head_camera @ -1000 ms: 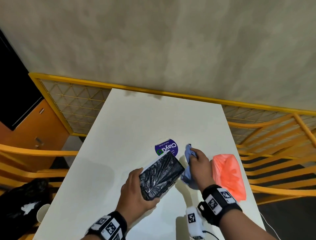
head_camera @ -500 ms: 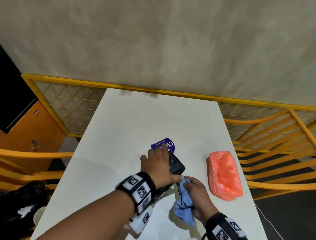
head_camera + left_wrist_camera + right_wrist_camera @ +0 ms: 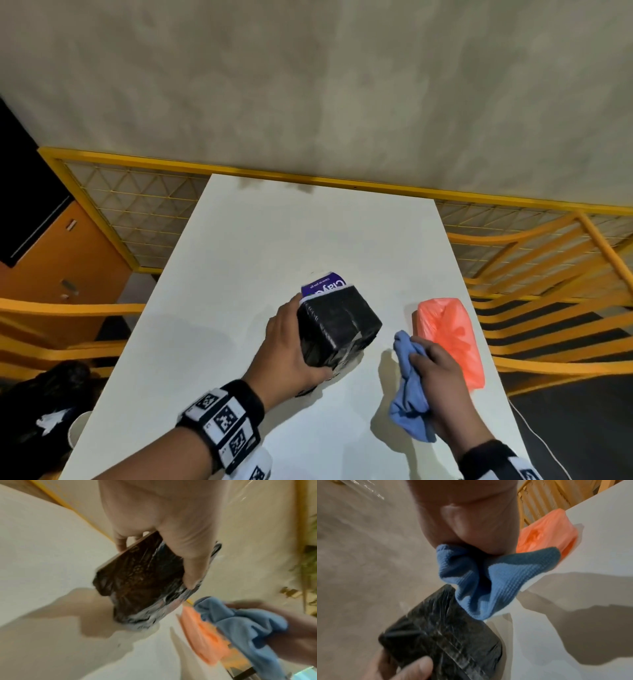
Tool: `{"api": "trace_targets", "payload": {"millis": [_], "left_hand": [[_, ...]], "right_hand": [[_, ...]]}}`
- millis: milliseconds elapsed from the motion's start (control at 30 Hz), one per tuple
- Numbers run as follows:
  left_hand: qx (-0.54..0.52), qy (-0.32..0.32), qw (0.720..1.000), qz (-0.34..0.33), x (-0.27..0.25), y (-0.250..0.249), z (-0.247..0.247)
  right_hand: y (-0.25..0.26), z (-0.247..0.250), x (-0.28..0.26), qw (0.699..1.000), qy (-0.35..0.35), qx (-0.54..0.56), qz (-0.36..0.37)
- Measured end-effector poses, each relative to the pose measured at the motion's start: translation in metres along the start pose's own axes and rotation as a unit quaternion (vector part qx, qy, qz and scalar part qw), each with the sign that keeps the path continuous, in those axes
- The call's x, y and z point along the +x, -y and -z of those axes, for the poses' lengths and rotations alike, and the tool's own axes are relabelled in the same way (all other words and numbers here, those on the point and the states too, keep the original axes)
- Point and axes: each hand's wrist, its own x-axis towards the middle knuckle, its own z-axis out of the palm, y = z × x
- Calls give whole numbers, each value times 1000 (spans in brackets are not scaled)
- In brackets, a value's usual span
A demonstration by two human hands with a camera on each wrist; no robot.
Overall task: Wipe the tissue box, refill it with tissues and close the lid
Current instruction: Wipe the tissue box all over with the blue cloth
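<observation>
Clearly the wiping step is in hand. Her left hand point(image 3: 291, 346) has its grip curled round the black, film-wrapped tissue box point(image 3: 337, 322), tilted up off the white bench point(image 3: 239, 274) near its middle. Just right of it, the right hand point(image 3: 442, 380) bunches a blue cloth point(image 3: 409, 387) in a closed grip, not touching the box. Further right lies the orange tissue pack point(image 3: 448, 329). Next, I'd say, the cloth must meet an unwiped face while the left steadies the box.

On the table point(image 3: 239, 274), the tissue box point(image 3: 337, 325) sits in the left hand point(image 3: 287, 346), in front of a round sticker point(image 3: 323, 286). To its right, the right hand point(image 3: 442, 380) holds a cloth point(image 3: 409, 387). The tissue packet point(image 3: 448, 335) lies just right of that.
</observation>
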Motion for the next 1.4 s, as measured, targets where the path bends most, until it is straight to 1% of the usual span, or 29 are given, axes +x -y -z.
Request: {"api": "trace_targets", "payload": {"millis": [67,167,267,333,400,467,500,533,600,667,700,733,767,800,900,1000,1033,1133,1200,1300,1400], "left_hand": [[-41,-11,999,7,-11,17,-7],[-64,-26,997,17,-21,29,-17],[-74,-39,996,27,-26,41,-24],[-91,-35,994,38,-30,47,-26],[-112,-32,993,33,-34,51,-27],[-132,-40,990,25,-35,50,-24],[-135,-46,990,20,-35,46,-20],[-129,-51,990,15,-35,43,-18],[-97,-64,993,-4,-32,36,-13],[-72,-66,995,-19,-23,22,-5],[-80,-61,994,-34,-18,15,-2],[-104,-60,991,-53,-15,8,-2],[-121,-60,989,-68,-14,3,-2],[-130,-63,987,-73,-15,2,-3],[-79,-80,993,-32,-21,2,-6],[-115,-87,985,-99,-17,-2,-8],[-107,-87,985,-108,-15,-3,-8],[-101,-106,986,-83,-19,7,-9],[-103,-98,988,-63,-22,12,-11],[-100,-103,988,-61,-19,11,-11],[-91,-103,989,-55,-20,13,-13]], "right_hand": [[-4,6,1,1000,-14,-3,-2],[-7,10,0,1000,-23,-10,11],[2,6,-7,999,-11,-13,39],[8,1,-11,998,1,-20,59],[14,-5,-17,996,19,-27,79],[20,-11,-24,990,36,-50,129],[23,-15,-27,980,40,-86,176],[27,-19,-30,963,40,-130,234],[37,-33,-36,914,52,-205,347],[49,-54,-42,855,83,-254,444],[56,-68,-46,828,97,-265,483],[61,-81,-48,808,108,-271,512],[64,-94,-50,795,115,-275,529],[66,-104,-49,788,118,-281,535],[56,-122,-37,782,121,-315,524],[40,-125,-23,781,129,-330,515],[37,-124,-18,781,130,-330,514],[36,-124,-6,786,109,-328,513],[39,-126,1,787,100,-330,512],[43,-126,7,784,100,-329,517],[43,-121,14,790,94,-338,503]]}}
